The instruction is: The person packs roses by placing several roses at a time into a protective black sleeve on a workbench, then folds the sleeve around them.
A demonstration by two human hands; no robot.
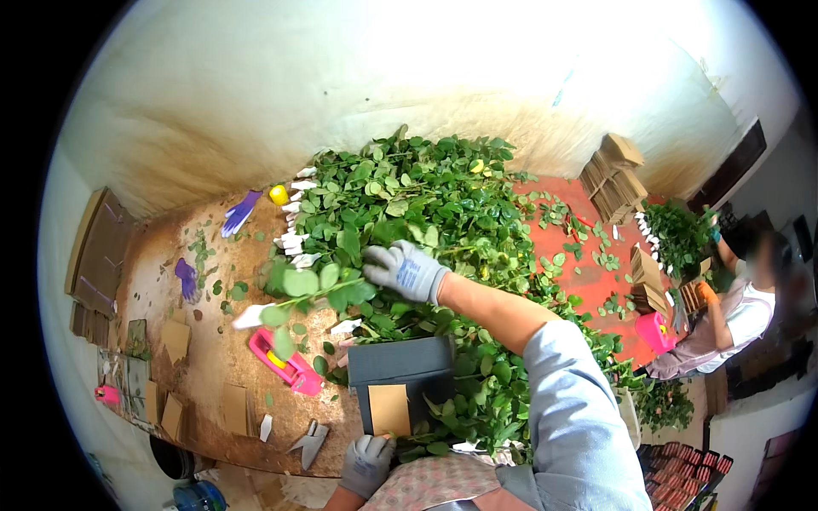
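Note:
My right hand (406, 269), in a grey work glove, reaches over a large pile of leafy green stems (409, 191) and is at a leafy stem (326, 289) whose left end bears a white sleeve (253, 316). Its fingers are partly hidden by leaves, so the grip cannot be told. Near the front edge, my left hand (367, 463), also gloved, has its fingers curled at the lower edge of a tan cardboard piece (389, 410). That piece lies on a dark grey box or stand (401, 361). What the left fingers hold is not clear.
A pink tape dispenser (287, 363), a grey tool (312, 444) and purple gloves (240, 213) lie on the worn table (211, 332). Cardboard pieces (236, 409) are at its front left. A co-worker (722, 313) stands at right beside stacked cardboard (610, 185) and more stems (677, 236).

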